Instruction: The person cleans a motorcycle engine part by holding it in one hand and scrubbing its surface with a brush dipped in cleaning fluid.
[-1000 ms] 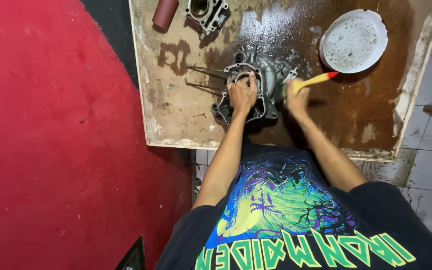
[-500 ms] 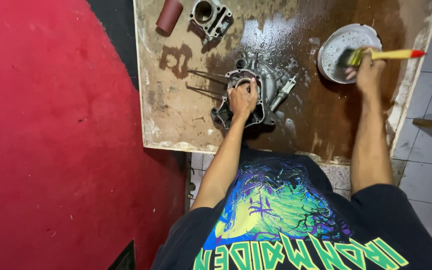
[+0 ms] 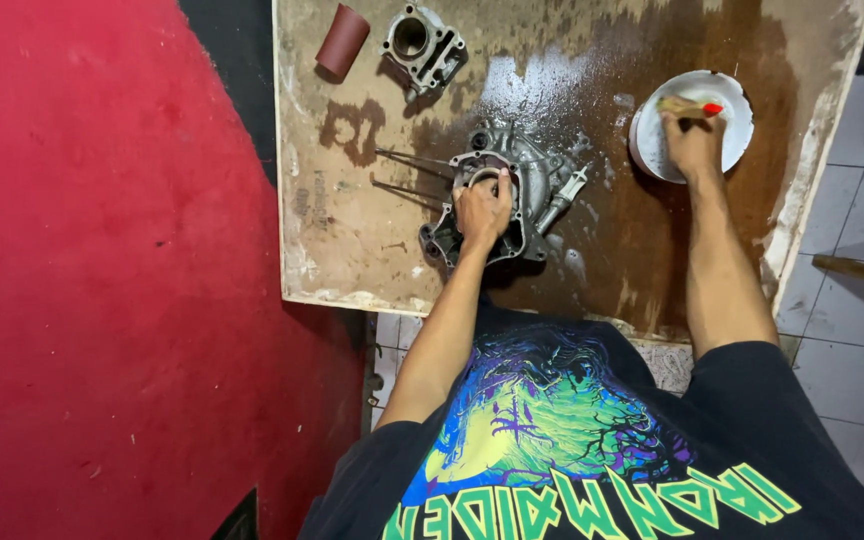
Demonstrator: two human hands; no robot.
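Observation:
A grey metal engine crankcase point(image 3: 527, 175) lies in the middle of a wet, stained wooden board point(image 3: 352, 240). My left hand point(image 3: 482, 210) grips the crankcase at its round opening. My right hand point(image 3: 690, 140) is shut on a paintbrush point(image 3: 687, 106) with a yellow handle and red tip. The brush is inside a white bowl point(image 3: 727, 135) at the board's right side. Two thin metal studs point(image 3: 407, 172) stick out from the crankcase to the left.
A grey engine cylinder block point(image 3: 422, 42) and a dark red roll point(image 3: 342, 40) lie at the board's far left corner. A red surface point(image 3: 102, 280) fills the left. White floor tiles point(image 3: 852, 320) show at the right, with a wooden stick point(image 3: 862, 272) on them.
My right hand has carried the brush from the crankcase's right side over to the white bowl and lowered it in. My left hand stays on the crankcase.

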